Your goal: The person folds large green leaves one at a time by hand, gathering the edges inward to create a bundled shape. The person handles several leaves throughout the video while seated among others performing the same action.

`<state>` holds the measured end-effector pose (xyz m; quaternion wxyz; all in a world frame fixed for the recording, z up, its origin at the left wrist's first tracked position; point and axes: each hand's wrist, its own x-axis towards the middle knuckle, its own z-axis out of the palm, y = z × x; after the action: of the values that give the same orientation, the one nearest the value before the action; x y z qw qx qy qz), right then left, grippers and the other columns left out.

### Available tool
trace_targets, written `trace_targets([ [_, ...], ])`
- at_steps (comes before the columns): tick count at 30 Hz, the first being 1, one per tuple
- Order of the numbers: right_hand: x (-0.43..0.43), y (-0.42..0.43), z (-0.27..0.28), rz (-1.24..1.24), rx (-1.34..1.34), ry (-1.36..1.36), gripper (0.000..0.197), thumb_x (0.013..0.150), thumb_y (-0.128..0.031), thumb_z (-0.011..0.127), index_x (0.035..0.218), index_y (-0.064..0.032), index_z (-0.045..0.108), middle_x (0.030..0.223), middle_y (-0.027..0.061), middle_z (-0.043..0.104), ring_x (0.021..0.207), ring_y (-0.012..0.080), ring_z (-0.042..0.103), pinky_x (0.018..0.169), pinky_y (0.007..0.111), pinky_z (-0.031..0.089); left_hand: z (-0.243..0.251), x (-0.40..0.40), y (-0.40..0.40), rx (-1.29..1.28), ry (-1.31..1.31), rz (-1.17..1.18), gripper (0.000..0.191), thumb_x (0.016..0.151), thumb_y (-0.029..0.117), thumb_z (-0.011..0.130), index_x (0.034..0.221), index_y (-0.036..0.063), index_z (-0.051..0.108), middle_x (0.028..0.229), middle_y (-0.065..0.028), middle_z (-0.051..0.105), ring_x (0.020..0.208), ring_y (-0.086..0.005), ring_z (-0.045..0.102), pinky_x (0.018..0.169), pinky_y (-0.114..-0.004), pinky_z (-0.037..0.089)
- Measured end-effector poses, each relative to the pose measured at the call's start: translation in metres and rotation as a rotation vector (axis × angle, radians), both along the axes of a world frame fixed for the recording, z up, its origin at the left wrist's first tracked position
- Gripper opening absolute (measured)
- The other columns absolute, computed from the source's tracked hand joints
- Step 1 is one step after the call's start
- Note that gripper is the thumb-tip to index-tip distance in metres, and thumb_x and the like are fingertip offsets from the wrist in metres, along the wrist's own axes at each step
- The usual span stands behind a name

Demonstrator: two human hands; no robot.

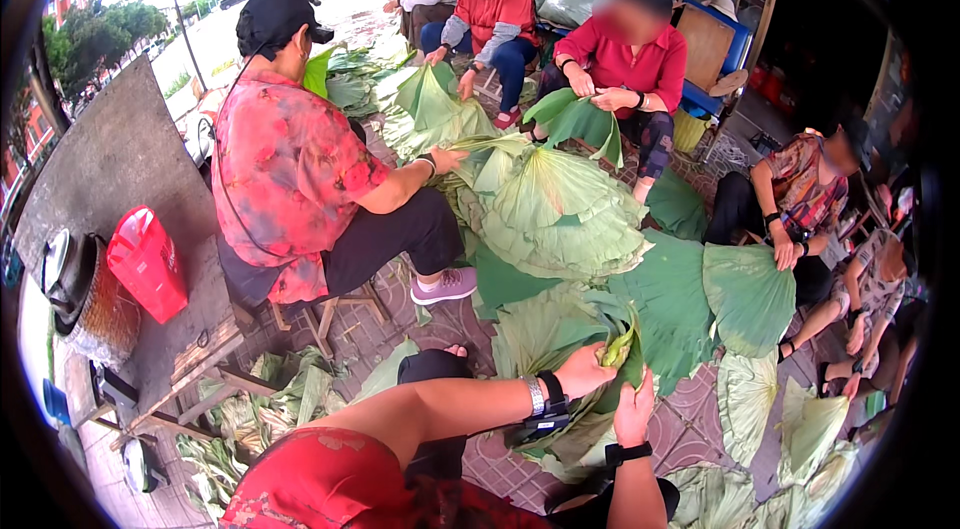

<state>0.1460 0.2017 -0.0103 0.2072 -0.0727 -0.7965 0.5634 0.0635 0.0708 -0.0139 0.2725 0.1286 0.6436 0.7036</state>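
Note:
My left hand (588, 371), with a silver watch and a black band at the wrist, grips a gathered, partly yellow-green end of a lotus leaf (619, 349). Close beside it, my right hand (634, 410) pinches the green edge of what looks like the same leaf. Its folds hide some of my fingers. Below and behind my hands, a layered pile of pale lotus leaves (536, 330) lies on the paving. Farther out spreads a large fan-shaped stack of pale green leaves (559, 210). Darker green leaves (667, 304) lie to the right of it.
A person in a red patterned shirt (292, 169) sits at the left, a hand on the leaf stack. Several other people sit around, handling leaves. A wooden bench (202, 349) bears a red bag (146, 263) and a basket (105, 304). Leaf scraps (281, 386) lie beneath.

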Motion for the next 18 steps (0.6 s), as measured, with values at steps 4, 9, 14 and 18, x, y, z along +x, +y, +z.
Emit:
trace_targets([
  [4,-0.002,0.018,-0.014,-0.075,-0.119,-0.106,0.033,0.089,-0.009,0.047,0.117,0.0062,0.052,0.107,0.0163,0.063,0.097,0.0284,0.059,0.090,0.036,0.044,-0.014,-0.009,0.000,0.178,-0.156,0.070,0.041,0.083,0.003,0.065,0.122,-0.0033,0.054,0.100,-0.0054,0.065,0.085,-0.0112,0.060,0.077,-0.027,0.049],
  [9,-0.003,0.056,-0.011,-0.351,-0.802,-0.039,0.031,0.092,-0.015,0.049,0.118,0.0004,0.056,0.108,0.0091,0.063,0.098,0.0217,0.059,0.087,0.035,0.046,-0.011,-0.022,-0.006,0.303,-0.338,0.179,0.032,0.082,0.005,0.069,0.112,0.0002,0.059,0.094,-0.0047,0.066,0.079,-0.0121,0.061,0.074,-0.029,0.048],
  [14,0.013,0.107,-0.040,-0.390,-0.921,0.139,0.032,0.093,-0.010,0.048,0.124,-0.0010,0.052,0.121,0.0100,0.059,0.109,0.0240,0.057,0.095,0.039,0.046,0.006,-0.033,-0.014,0.315,-0.343,0.289,0.022,0.082,0.005,0.069,0.103,0.0002,0.064,0.093,-0.0056,0.067,0.080,-0.0154,0.062,0.076,-0.032,0.050],
  [18,0.021,0.110,-0.022,-0.490,-0.885,0.176,0.033,0.093,-0.008,0.048,0.124,-0.0001,0.051,0.123,0.0094,0.059,0.111,0.0243,0.056,0.097,0.039,0.045,0.010,-0.044,-0.024,0.396,-0.379,0.360,0.020,0.085,0.001,0.063,0.105,-0.0013,0.063,0.096,-0.0078,0.068,0.082,-0.0179,0.066,0.076,-0.034,0.053],
])
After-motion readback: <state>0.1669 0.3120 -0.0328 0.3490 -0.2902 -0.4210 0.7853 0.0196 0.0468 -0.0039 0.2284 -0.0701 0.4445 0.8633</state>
